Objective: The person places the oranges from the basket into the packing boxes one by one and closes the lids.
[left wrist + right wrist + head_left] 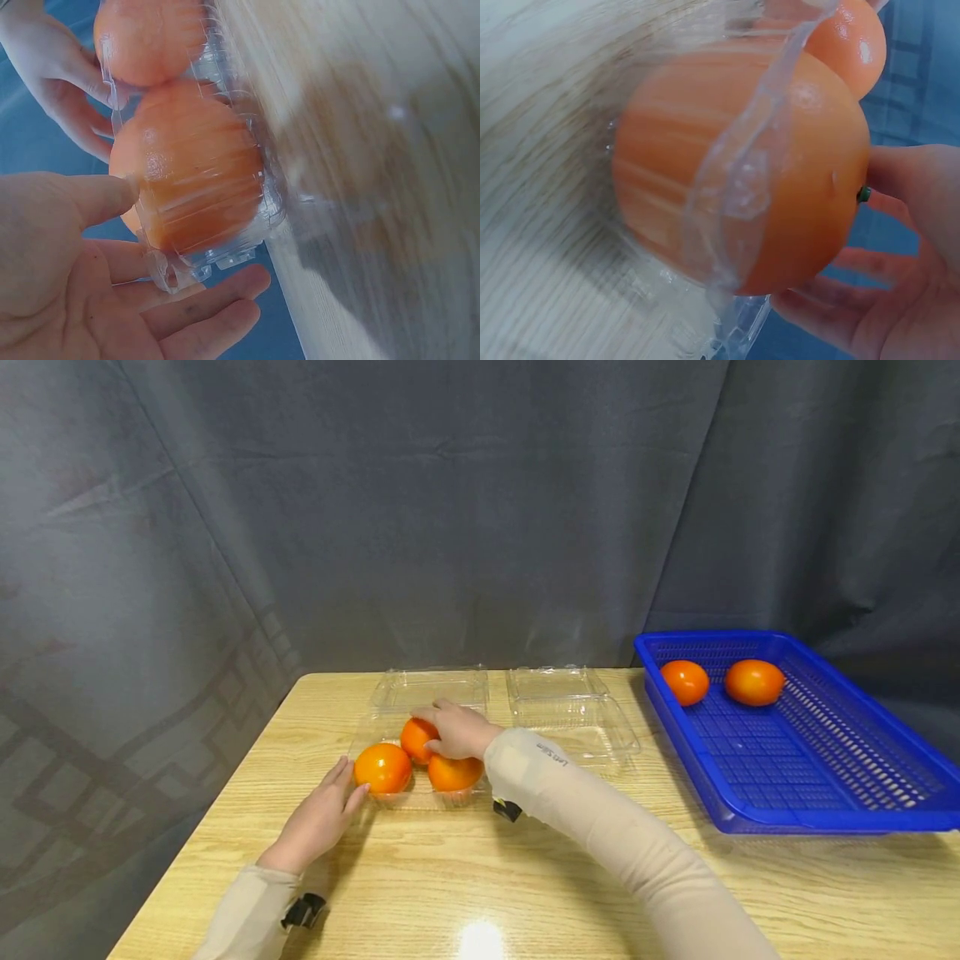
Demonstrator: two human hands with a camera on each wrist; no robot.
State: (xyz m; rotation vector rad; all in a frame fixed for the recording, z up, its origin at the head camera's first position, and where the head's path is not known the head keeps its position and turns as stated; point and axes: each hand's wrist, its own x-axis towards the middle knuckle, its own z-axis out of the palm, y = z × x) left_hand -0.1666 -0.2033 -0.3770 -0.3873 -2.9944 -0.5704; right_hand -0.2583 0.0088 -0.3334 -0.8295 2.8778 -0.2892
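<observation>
rear orange fruit (416,741) in grip of right hand (459,730), clear container (422,801) against loosely spread left hand (318,817)

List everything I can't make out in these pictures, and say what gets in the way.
Head view: part of the rear fruit, hidden by the right hand.
Head view: the floor of the box under the left fruit, which covers it.
Head view: one corner of the basket, cut off by the right edge.
Head view: lettering, too small to read surely.
Left wrist view: the upper fruit's top, cut off by the top edge.
</observation>
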